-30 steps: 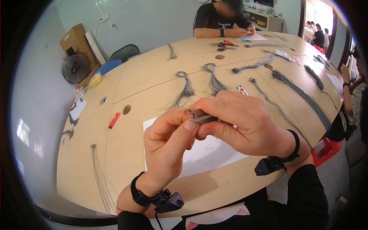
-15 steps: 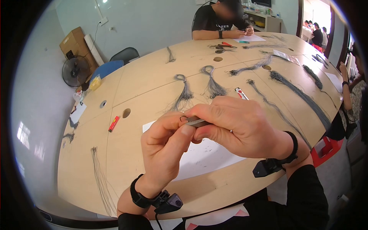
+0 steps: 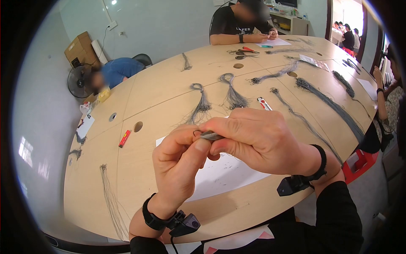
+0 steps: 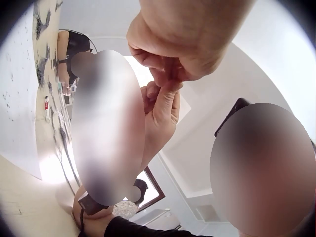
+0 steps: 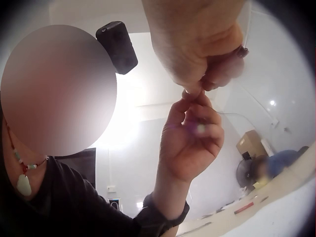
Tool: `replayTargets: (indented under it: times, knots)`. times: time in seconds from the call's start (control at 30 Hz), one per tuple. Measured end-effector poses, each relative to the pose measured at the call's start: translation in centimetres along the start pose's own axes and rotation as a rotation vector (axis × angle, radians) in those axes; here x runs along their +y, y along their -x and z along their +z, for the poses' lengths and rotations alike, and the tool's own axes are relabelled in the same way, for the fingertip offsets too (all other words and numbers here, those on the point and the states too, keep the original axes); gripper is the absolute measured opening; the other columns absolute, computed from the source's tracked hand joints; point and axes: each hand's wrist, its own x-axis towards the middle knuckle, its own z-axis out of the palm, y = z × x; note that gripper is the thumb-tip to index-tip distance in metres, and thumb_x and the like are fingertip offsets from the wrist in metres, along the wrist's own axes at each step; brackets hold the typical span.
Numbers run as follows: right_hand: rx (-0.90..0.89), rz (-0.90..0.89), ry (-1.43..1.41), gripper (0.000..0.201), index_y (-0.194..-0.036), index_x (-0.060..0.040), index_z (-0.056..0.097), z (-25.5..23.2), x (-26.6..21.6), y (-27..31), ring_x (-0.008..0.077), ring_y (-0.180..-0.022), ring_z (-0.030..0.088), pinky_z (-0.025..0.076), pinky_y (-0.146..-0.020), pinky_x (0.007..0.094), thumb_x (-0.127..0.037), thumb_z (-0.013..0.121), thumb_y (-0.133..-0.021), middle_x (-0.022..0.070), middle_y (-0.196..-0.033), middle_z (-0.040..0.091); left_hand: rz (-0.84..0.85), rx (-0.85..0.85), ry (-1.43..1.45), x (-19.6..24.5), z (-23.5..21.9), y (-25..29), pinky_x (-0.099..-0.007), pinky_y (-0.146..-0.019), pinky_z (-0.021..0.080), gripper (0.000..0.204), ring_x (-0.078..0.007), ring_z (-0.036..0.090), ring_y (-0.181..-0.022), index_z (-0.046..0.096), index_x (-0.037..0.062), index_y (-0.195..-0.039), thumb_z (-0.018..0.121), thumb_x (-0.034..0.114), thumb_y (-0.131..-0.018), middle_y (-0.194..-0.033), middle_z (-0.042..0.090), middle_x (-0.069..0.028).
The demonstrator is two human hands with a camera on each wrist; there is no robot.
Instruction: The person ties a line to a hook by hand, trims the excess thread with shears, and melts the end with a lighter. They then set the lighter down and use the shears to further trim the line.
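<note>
Both hands meet above a white sheet of paper (image 3: pixel 228 173) in the head view. My left hand (image 3: pixel 175 158) pinches a small dark hook (image 3: pixel 196 133) between thumb and forefinger; its curved end shows above the fingertips. Thumb and forefinger of my right hand (image 3: pixel 258 139) grip a small flat grey metal piece (image 3: pixel 211 135), whose pointed end lies against the left thumb. The hook's shank is hidden by the fingers. In both wrist views the fingertips come together, with the metal piece hidden behind them. Dark specks are scattered over the paper.
Two looped bundles of thin grey line (image 3: pixel 230 91) lie beyond my hands, with longer bundles (image 3: pixel 332 108) to the right. A red lighter (image 3: pixel 124 139) and a white marker-like tube (image 3: pixel 264 103) lie nearby. Scissors (image 3: pixel 246 51) are farther back. Other people sit around the table.
My hands have shifted slightly left and down together, keeping their pinch. The metal piece has turned, showing less of its length. A person in blue now leans into view at the far left.
</note>
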Motion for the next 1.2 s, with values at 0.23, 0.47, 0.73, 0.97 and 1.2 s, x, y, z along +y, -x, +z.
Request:
replayTargets:
  times: [0.23,0.47,0.73,0.97,1.2]
  knots:
    - [0.017,0.006,-0.114,0.023,-0.095,-0.0053,0.053,0.4,0.4,0.2,0.0213,-0.056,0.049,0.039,-0.049,0.0288,-0.015,0.055,-0.074,0.0076,-0.06,0.05,0.011,0.034,0.004,0.2,0.2,0.0,-0.0242,-0.054,0.045,0.006,-0.0122,0.051,-0.059,0.051,-0.0017,-0.082,0.047,-0.001,-0.077,-0.079,0.051,-0.0089]
    - [-0.021,0.118,-0.235,0.021,-0.089,-0.0038,0.051,0.2,-0.2,-0.1,0.0233,-0.059,0.05,0.039,-0.052,0.0292,-0.019,0.055,-0.074,0.0091,-0.064,0.052,0.062,-0.03,-0.073,0.2,-0.4,0.2,-0.0224,-0.056,0.044,0.005,-0.0117,0.051,-0.066,0.05,-0.0003,-0.081,0.046,0.001,-0.077,-0.083,0.05,-0.0081]
    - [-0.101,0.094,-0.179,0.031,-0.096,0.0022,0.051,-0.1,-0.1,-0.2,0.0177,-0.06,0.055,0.042,-0.054,0.0242,-0.017,0.058,-0.072,0.0092,-0.069,0.055,0.124,-0.038,-0.119,0.0,-0.6,0.0,-0.0219,-0.058,0.044,0.006,-0.0115,0.051,-0.066,0.051,-0.003,-0.08,0.049,-0.005,-0.074,-0.083,0.051,-0.0093]
    - [-0.033,0.058,-0.127,0.017,-0.088,-0.0051,0.052,0.3,0.3,-0.1,0.0229,-0.058,0.05,0.039,-0.05,0.0296,-0.018,0.052,-0.076,0.0073,-0.062,0.052,0.07,-0.057,-0.085,0.5,-0.3,0.1,-0.0235,-0.056,0.045,0.004,-0.0128,0.053,-0.062,0.05,-0.0026,-0.078,0.049,-0.004,-0.075,-0.082,0.051,-0.0103]
    - [-0.046,0.31,-0.414,0.022,-0.091,0.0012,0.051,-0.6,-0.7,0.1,0.0079,-0.053,0.045,0.036,-0.047,0.0197,-0.013,0.056,-0.075,0.004,-0.063,0.052,0.031,-0.094,-0.013,0.3,-0.3,0.0,-0.0233,-0.054,0.046,0.004,-0.013,0.054,-0.062,0.05,-0.0024,-0.079,0.048,-0.002,-0.076,-0.079,0.052,-0.0096]
